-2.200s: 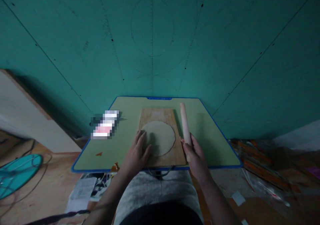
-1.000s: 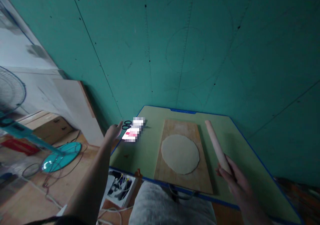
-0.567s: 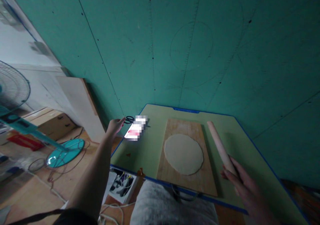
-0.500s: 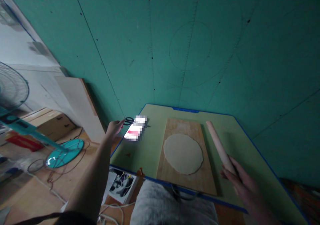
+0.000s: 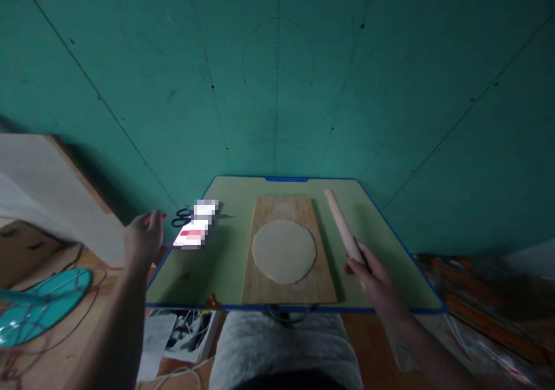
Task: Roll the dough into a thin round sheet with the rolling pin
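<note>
My right hand (image 5: 368,268) is wrapped round the lower end of a wooden rolling pin (image 5: 340,222), which is raised at a slant to the right of the cutting board. My left hand (image 5: 144,238) is closed beyond the left edge of the table, with a small pink bit at its fingertips that I cannot make out. Nearest to it are the black-handled scissors (image 5: 181,217), partly hidden by a bright, pixelated phone-like screen (image 5: 197,225). A flat round sheet of dough (image 5: 284,251) lies on the wooden cutting board (image 5: 281,205).
The pale green folding table (image 5: 234,190) has a blue rim and stands against a green wall (image 5: 277,77). Left of it are a leaning white panel (image 5: 60,193) and a turquoise fan base (image 5: 47,306). A box of cables (image 5: 191,335) sits below the front edge.
The view has turned to the right. My left hand has drawn a little away from the scissors. My right hand still grips the raised rolling pin, and the dough lies as before.
</note>
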Motion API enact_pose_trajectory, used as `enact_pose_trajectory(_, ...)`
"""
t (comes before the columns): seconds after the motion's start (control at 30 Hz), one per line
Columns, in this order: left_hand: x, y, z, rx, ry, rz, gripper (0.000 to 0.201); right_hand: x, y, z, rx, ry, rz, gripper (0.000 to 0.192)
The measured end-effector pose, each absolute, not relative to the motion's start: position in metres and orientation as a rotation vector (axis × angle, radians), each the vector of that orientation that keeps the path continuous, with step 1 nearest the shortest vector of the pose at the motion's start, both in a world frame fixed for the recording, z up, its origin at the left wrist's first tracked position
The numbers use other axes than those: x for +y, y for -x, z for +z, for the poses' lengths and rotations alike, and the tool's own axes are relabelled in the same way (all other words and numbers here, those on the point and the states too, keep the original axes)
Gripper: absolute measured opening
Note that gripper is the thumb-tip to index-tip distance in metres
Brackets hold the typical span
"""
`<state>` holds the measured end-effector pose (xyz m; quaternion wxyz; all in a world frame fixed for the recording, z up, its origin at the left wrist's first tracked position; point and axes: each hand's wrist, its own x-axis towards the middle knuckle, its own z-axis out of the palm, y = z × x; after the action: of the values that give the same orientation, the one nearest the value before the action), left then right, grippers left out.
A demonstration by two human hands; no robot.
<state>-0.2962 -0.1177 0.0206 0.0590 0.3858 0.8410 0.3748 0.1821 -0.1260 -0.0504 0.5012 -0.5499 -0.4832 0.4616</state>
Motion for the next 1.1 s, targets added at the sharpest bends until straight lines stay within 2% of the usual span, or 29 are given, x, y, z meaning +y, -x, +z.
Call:
enact_pose_trajectory(0.07, -0.12, 0.269, 0.02, 2.433, -1.326, 1.177, 0.034, -0.126, -0.179, -0.045, -1.141, 1.328, 1.112, 0.072)
enact_pose_trajectory(0.13, -0.121, 0.235, 0.014, 2.232, -1.604, 1.139, 0.046, -0.128, -0.176, -0.041, -1.105, 1.332, 1.099, 0.07)
enact_pose_trajectory(0.3, -0.123, 0.153, -0.009, 1.544, -2.398, 0.747, 0.046, -0.134, -0.169, -0.043, -1.012, 1.286, 1.036, 0.062)
enact_pose_trajectory(0.37, -0.126, 0.132, -0.018, 1.398, -2.542, 0.594, 0.056, -0.137, -0.168, -0.046, -0.996, 1.275, 1.018, 0.06)
enact_pose_trajectory(0.43, -0.129, 0.12, -0.024, 1.376, -2.588, 0.522, 0.067, -0.139, -0.168, -0.048, -0.996, 1.268, 1.016, 0.057)
enact_pose_trajectory(0.53, -0.133, 0.113, -0.031, 1.453, -2.598, 0.508, 0.071, -0.141, -0.168, -0.048, -0.998, 1.262, 1.025, 0.056)
enact_pose_trajectory(0.73, -0.134, 0.104, -0.04, 1.612, -2.622, 0.442, 0.069, -0.14, -0.162, -0.043, -0.966, 1.274, 1.009, 0.06)
enact_pose_trajectory(0.93, -0.147, 0.072, -0.041, 2.029, -2.505, 0.456, 0.063, -0.139, -0.16, -0.044, -0.965, 1.278, 0.983, 0.063)
enact_pose_trajectory(1.0, -0.148, 0.075, -0.038, 2.017, -2.476, 0.492, 0.057, -0.139, -0.162, -0.046, -0.99, 1.276, 0.975, 0.06)
enact_pose_trajectory(1.1, -0.142, 0.099, -0.032, 1.744, -2.592, 0.513, 0.053, -0.138, -0.166, -0.049, -1.021, 1.254, 0.993, 0.052)
